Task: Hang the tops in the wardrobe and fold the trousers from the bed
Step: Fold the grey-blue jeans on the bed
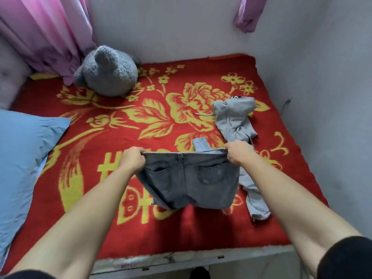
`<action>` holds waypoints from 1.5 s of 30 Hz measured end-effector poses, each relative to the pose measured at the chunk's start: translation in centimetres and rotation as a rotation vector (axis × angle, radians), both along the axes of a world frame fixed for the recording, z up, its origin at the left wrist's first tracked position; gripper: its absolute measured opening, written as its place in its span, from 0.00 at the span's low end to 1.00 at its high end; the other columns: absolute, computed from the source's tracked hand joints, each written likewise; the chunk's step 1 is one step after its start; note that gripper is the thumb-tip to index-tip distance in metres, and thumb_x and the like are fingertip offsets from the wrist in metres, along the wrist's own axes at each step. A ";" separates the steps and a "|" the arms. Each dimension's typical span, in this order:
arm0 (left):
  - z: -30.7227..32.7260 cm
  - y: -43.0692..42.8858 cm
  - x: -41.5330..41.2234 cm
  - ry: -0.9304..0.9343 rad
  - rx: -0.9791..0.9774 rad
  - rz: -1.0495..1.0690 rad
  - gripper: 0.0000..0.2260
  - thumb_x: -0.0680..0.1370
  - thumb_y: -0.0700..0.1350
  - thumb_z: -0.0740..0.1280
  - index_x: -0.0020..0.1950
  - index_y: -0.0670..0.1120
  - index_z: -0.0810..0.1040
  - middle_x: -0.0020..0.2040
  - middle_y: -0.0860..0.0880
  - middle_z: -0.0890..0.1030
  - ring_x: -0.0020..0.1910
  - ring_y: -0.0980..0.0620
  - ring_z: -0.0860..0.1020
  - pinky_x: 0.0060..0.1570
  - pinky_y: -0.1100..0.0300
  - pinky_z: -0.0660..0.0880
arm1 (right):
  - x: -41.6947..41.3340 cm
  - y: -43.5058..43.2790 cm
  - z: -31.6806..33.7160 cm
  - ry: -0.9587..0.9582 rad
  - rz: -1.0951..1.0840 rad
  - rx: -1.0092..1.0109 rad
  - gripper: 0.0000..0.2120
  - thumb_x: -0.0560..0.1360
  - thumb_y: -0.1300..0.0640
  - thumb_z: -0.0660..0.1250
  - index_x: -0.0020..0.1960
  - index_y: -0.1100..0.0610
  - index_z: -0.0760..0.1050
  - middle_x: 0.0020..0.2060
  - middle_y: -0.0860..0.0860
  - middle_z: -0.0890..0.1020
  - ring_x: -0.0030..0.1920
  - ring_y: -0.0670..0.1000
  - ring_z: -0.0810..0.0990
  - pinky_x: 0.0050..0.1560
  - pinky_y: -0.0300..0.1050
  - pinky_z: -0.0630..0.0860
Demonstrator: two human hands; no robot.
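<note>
Faded blue jeans (191, 178) hang above the bed by their waistband, back pockets facing me. My left hand (131, 158) grips the left end of the waistband and my right hand (238, 153) grips the right end. The legs trail down onto the red blanket (112, 135), and one leg end (201, 144) shows behind the waistband. A light grey hooded top (234, 115) lies crumpled on the blanket to the right, with a sleeve (255, 202) running toward the bed's front edge.
A grey plush toy (107, 72) sits at the back left by pink curtains (44, 31). A blue pillow (22, 154) covers the left side. Grey walls bound the back and right. The bed's pale front edge (181, 258) runs below my forearms.
</note>
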State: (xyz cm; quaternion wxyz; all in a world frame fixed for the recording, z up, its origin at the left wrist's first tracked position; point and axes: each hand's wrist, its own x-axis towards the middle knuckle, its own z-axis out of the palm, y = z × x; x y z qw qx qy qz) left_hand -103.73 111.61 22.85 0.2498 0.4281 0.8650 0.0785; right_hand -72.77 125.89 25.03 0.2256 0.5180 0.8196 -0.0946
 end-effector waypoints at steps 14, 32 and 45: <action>45.4 12.4 -5.0 0.497 1.196 -0.040 0.19 0.78 0.42 0.56 0.64 0.47 0.80 0.58 0.39 0.80 0.58 0.38 0.75 0.59 0.53 0.70 | -3.5 9.2 43.7 0.905 -0.088 0.989 0.16 0.80 0.54 0.56 0.63 0.53 0.77 0.60 0.64 0.72 0.51 0.69 0.78 0.57 0.56 0.74; 6.1 -4.5 -3.0 0.290 0.434 -0.188 0.15 0.77 0.42 0.65 0.62 0.52 0.81 0.56 0.44 0.78 0.59 0.41 0.74 0.55 0.50 0.74 | -1.8 -4.8 5.5 0.375 -0.120 0.339 0.16 0.81 0.59 0.59 0.66 0.51 0.76 0.57 0.59 0.73 0.52 0.64 0.80 0.51 0.54 0.76; -21.9 -21.9 1.7 0.241 -0.131 -0.348 0.10 0.76 0.44 0.66 0.54 0.50 0.84 0.50 0.46 0.81 0.54 0.41 0.76 0.45 0.52 0.72 | 1.9 -22.3 -22.2 0.080 -0.131 -0.064 0.12 0.76 0.56 0.65 0.58 0.52 0.78 0.55 0.55 0.73 0.50 0.60 0.80 0.45 0.50 0.75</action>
